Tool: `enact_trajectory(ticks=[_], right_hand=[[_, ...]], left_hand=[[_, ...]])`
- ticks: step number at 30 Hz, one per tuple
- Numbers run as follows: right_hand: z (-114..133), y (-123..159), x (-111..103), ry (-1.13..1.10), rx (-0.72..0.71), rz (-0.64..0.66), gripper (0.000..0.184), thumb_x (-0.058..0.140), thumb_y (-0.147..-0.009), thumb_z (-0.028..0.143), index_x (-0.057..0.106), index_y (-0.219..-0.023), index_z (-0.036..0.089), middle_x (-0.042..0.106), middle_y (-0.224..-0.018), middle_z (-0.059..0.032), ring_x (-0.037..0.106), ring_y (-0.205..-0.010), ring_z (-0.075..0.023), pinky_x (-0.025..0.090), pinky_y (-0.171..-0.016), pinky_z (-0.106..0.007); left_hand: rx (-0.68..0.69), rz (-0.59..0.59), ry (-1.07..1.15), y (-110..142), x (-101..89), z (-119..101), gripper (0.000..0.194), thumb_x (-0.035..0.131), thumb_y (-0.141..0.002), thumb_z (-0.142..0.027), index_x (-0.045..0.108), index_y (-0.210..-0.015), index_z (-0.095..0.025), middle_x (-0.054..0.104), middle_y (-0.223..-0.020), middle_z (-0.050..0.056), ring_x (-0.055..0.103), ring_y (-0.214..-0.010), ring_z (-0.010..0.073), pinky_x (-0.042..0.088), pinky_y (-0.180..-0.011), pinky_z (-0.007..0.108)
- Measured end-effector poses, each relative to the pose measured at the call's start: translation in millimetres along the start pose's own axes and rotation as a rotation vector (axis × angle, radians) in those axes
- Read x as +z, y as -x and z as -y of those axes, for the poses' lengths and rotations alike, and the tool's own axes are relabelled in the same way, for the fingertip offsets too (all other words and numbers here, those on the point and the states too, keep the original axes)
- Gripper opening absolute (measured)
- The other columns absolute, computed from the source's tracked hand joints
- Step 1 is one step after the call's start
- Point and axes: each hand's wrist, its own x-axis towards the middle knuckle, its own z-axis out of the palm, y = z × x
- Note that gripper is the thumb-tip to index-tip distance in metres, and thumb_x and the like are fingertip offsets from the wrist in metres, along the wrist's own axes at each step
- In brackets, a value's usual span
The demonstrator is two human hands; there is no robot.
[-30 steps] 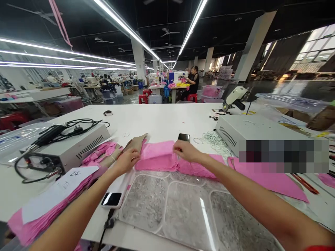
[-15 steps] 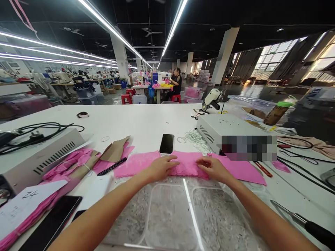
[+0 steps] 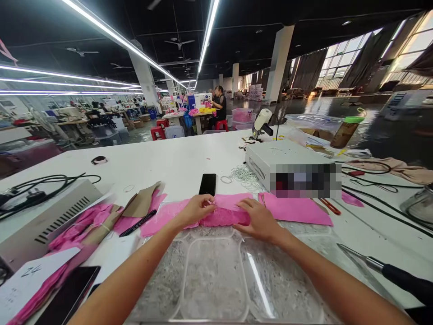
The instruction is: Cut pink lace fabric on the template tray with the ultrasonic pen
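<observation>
Pink lace fabric pieces, stacked at the frame's centre on the white table just below a black smartphone, are pinched at the upper edge by the left hand and pressed flat under the right hand's spread fingers.

You see a bright, evenly lit hall: ceiling strip lights and windows give soft shadows. Glare streaks the clear tray; edges bend, and a box front is pixelated.
</observation>
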Motion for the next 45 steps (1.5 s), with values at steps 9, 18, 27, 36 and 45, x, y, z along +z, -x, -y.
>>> enact_trajectory(ticks=[9, 18, 27, 36, 45], right_hand=[[9.0, 40.7, 1.7, 0.128, -0.268, -0.048, 0.022, 0.047, -0.089, 0.011, 0.067, -0.091, 0.019, 0.067, -0.086, -0.0069, 0.060, -0.078, -0.0181, 0.048, -0.068, -0.030], [66.4, 68.3, 18.2, -0.020, -0.559, 0.221, 0.016, 0.051, -0.085, 0.009, 0.063, -0.086, 0.019, 0.063, -0.078, -0.0045, 0.057, -0.071, -0.0153, 0.044, -0.064, -0.027], [27.6, -5.9, 36.1, 0.118, -0.297, 0.099, 0.012, 0.057, -0.081, 0.015, 0.064, -0.091, 0.018, 0.065, -0.091, -0.0095, 0.059, -0.084, -0.0219, 0.046, -0.068, -0.032], [23.1, -18.0, 37.3, 0.049, -0.135, 0.192, 0.016, 0.052, -0.088, 0.021, 0.063, -0.077, 0.020, 0.067, -0.081, -0.0037, 0.059, -0.078, -0.0172, 0.042, -0.070, -0.028], [21.5, -24.3, 35.7, -0.061, -0.029, 0.194, 0.023, 0.047, -0.084, 0.025, 0.056, -0.064, 0.019, 0.060, -0.064, -0.0004, 0.049, -0.059, -0.0134, 0.032, -0.057, -0.026]], left_hand=[[0.003, 0.111, 0.072, 84.9, -14.6, 10.1, 0.011, 0.055, -0.081, -0.020, 0.066, -0.078, -0.018, 0.070, -0.103, 0.005, 0.063, -0.091, 0.0173, 0.047, -0.074, 0.024], [-0.014, 0.344, -0.234, 155.9, -42.8, 13.7, 0.035, 0.049, -0.071, 0.002, 0.072, -0.082, -0.022, 0.066, -0.116, 0.001, 0.067, -0.093, 0.0139, 0.047, -0.079, 0.018], [0.098, 0.043, -0.502, 72.5, 9.1, 8.5, 0.016, 0.067, -0.082, -0.019, 0.068, -0.098, -0.016, 0.063, -0.116, 0.011, 0.059, -0.108, 0.0258, 0.047, -0.094, 0.036], [0.181, 0.009, -0.557, 30.3, 29.5, 32.1, 0.016, 0.054, -0.091, -0.016, 0.068, -0.085, -0.016, 0.066, -0.104, 0.007, 0.062, -0.096, 0.0183, 0.047, -0.089, 0.030], [0.107, -0.054, -0.553, 29.4, 39.5, 29.5, 0.013, 0.060, -0.090, -0.025, 0.066, -0.089, -0.014, 0.064, -0.100, 0.009, 0.061, -0.097, 0.0210, 0.049, -0.089, 0.038]])
